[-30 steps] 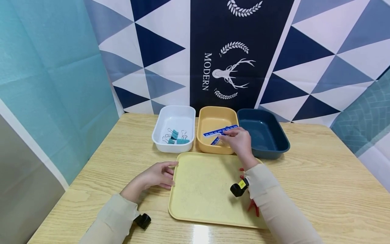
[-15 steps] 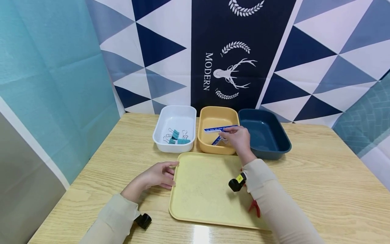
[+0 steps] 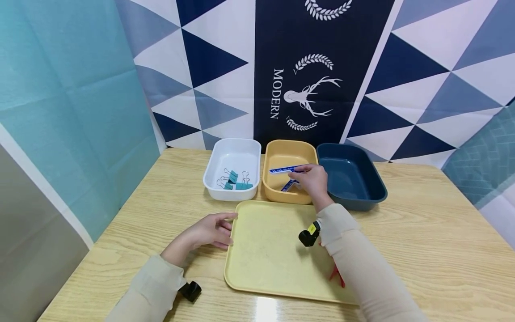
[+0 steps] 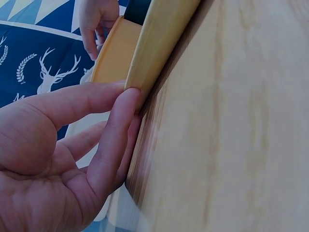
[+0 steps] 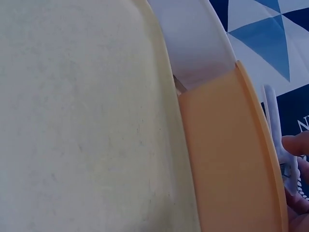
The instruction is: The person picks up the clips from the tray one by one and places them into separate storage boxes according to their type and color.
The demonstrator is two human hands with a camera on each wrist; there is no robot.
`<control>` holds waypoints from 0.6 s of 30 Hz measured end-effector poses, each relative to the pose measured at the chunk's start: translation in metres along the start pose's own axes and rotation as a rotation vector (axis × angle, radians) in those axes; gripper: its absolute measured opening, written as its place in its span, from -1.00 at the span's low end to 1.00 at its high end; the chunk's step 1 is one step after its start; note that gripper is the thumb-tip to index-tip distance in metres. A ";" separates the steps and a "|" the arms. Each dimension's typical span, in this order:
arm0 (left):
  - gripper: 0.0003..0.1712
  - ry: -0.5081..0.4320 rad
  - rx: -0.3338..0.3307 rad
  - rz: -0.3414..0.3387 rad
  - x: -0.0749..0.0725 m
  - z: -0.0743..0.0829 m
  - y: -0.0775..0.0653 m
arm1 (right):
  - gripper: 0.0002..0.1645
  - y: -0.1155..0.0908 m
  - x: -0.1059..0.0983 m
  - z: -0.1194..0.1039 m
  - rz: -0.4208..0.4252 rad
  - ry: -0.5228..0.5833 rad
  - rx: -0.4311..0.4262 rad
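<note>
In the head view, my right hand [image 3: 314, 181] pinches a blue page clip [image 3: 281, 169] with white piano-key marks, over the orange bin [image 3: 295, 200]. Another blue clip [image 3: 288, 184] lies aslant in that bin below it. The right wrist view catches the pale side of a clip [image 5: 273, 113] beside my fingertips [image 5: 294, 143] at the image edge. My left hand [image 3: 207, 231] rests at the left rim of the yellow tray [image 3: 273, 250]; the left wrist view shows its bent fingertips [image 4: 127, 99] right at the rim. Red clips [image 3: 336, 273] on the tray are partly hidden under my right sleeve.
A white bin [image 3: 231, 154] holding several teal binder clips [image 3: 243, 185] stands left of the orange one. On the right is a dark blue bin [image 3: 348, 172]. A patterned cloth [image 3: 219, 67] hangs behind the wooden table [image 3: 426, 232].
My right hand has shifted slightly left over the orange bin, and the clip in it has moved and turned a little. My left hand has stayed at the tray rim. The head view has drifted slightly.
</note>
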State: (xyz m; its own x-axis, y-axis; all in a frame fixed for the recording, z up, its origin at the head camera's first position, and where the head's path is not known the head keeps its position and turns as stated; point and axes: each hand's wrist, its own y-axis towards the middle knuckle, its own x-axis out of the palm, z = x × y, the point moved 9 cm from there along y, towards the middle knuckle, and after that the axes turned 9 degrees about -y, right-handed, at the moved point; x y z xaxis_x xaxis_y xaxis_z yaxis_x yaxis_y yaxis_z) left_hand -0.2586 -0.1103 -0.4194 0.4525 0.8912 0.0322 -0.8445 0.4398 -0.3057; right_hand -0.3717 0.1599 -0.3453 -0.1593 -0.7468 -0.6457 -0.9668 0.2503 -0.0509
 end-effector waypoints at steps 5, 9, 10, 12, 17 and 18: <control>-0.11 -0.002 -0.001 0.004 0.000 -0.001 0.001 | -0.67 0.004 0.001 -0.001 0.017 0.007 0.010; -0.11 -0.001 -0.004 0.005 0.000 0.000 0.001 | -0.69 0.009 0.001 -0.001 0.046 0.003 0.002; -0.10 -0.004 -0.005 0.005 0.000 0.000 0.001 | -0.69 0.010 0.002 -0.001 0.053 0.001 -0.001; -0.10 -0.006 -0.005 0.003 0.001 0.000 0.001 | -0.69 0.013 0.003 -0.001 0.064 0.001 -0.007; -0.11 -0.006 0.000 -0.003 0.001 0.000 0.001 | -0.68 0.017 0.007 -0.001 0.069 0.013 -0.010; -0.11 -0.006 0.000 -0.004 0.001 0.000 0.001 | -0.67 0.018 0.007 0.000 0.072 0.007 -0.009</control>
State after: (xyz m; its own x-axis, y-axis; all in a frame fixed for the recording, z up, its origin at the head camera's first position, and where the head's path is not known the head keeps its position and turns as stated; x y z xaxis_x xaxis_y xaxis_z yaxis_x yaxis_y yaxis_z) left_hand -0.2589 -0.1091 -0.4193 0.4544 0.8899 0.0393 -0.8424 0.4437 -0.3058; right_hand -0.3901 0.1593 -0.3502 -0.2296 -0.7313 -0.6422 -0.9546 0.2978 0.0023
